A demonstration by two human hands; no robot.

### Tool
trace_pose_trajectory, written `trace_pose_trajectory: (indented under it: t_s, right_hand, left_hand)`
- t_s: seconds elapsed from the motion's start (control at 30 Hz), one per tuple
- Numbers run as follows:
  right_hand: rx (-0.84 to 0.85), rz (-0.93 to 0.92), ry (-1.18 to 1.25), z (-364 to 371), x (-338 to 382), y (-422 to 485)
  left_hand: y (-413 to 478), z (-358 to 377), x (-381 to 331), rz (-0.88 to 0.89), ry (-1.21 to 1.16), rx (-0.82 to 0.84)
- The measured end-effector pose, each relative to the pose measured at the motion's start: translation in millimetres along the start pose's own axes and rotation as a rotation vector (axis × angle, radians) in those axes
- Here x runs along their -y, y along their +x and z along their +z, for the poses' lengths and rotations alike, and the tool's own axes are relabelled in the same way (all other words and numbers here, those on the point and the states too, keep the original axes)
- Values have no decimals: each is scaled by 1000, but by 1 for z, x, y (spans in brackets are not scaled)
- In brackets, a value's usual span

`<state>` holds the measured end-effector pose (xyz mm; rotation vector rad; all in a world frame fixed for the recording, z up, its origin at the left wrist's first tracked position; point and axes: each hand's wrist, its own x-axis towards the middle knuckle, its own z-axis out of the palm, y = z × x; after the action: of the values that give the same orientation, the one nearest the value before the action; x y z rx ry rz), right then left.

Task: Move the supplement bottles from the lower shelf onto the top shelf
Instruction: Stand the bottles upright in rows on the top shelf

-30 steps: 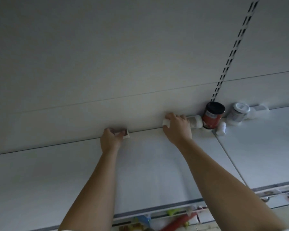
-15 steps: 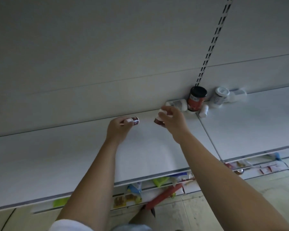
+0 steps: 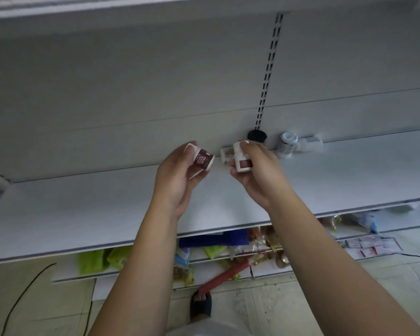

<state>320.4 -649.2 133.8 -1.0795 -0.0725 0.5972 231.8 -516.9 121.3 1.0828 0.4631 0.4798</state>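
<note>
White metal shelf [image 3: 83,202] fills most of my view, with both arms reaching out over it. On my side, the left hand [image 3: 177,175] has its fingers and thumb curled round a small bottle [image 3: 202,161] with a white cap and brown label, tilted cap up-left. My right hand [image 3: 257,170] pinches a second bottle [image 3: 242,162], white with a brown label patch, cap end under the fingertips. Both are held in the air over the back part of the shelf, close together but apart.

At the back panel:
- a white bottle [image 3: 225,153] lies on its side just beside the second bottle; can't tell if they touch
- the black-lidded jar [image 3: 257,136] stands upright, its body mostly hidden by the right hand
- the white-capped bottle [image 3: 287,144] is right of the jar
- a pale lying item [image 3: 309,143] is next along, too blurred to identify

A slotted upright [image 3: 267,76] runs up the panel above the jar.

Below the front edge, a lower shelf holds green packets [image 3: 100,259], a long red pack [image 3: 224,275] and mixed wrappers. A foot in a dark sandal [image 3: 200,304] is on the tiled floor, and a black cable [image 3: 22,297] trails at left.
</note>
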Motion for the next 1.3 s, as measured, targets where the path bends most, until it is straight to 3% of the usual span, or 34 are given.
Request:
trace_pose_trajectory:
  t_s: [0.17, 0.4, 0.7, 0.83, 1.07, 1.3]
  right_hand:
    - [37, -17, 136, -24, 52, -48]
    - [75, -146, 100, -43, 100, -101]
    - [8, -452, -38, -58, 163, -141]
    - [-105, -518, -26, -80, 194, -150]
    - [-227, -628, 17, -165, 272, -155]
    - [-296, -605, -135, -287, 374, -177]
  left_hand:
    - [-42, 59, -14, 19, 51, 94]
    - [-80, 111, -32, 65, 165, 285]
    - [-99, 174, -65, 193, 221, 571]
    - [-98, 223, -72, 229, 212, 644]
    - [-98, 340, -54, 280, 201, 724]
    - [-111, 493, -27, 304, 172, 792]
